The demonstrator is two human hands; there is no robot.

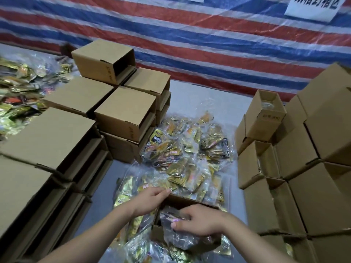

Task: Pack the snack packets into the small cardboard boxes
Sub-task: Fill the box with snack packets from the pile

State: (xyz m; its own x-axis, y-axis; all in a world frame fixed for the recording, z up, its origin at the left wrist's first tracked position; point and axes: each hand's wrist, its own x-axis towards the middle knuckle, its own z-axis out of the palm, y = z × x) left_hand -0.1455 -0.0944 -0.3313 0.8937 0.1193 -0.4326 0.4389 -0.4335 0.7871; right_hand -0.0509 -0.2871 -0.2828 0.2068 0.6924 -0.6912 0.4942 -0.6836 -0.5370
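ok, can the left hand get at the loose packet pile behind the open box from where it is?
Probably yes. The left hand sits at the far rim of the open box, with the packet pile right beyond it and nothing between.

**Little print we can read**

We see a white paper sign (314, 7) at the upper right of the frame, pinned on the striped tarpaulin (190, 35); its large dark Chinese characters are cut off by the frame edge and blurred, so we cannot read them. Small dark print stands on the flaps of several cardboard boxes (125, 111), and characters on the snack packets (182, 149) mid-frame; both are too small for us to make out.
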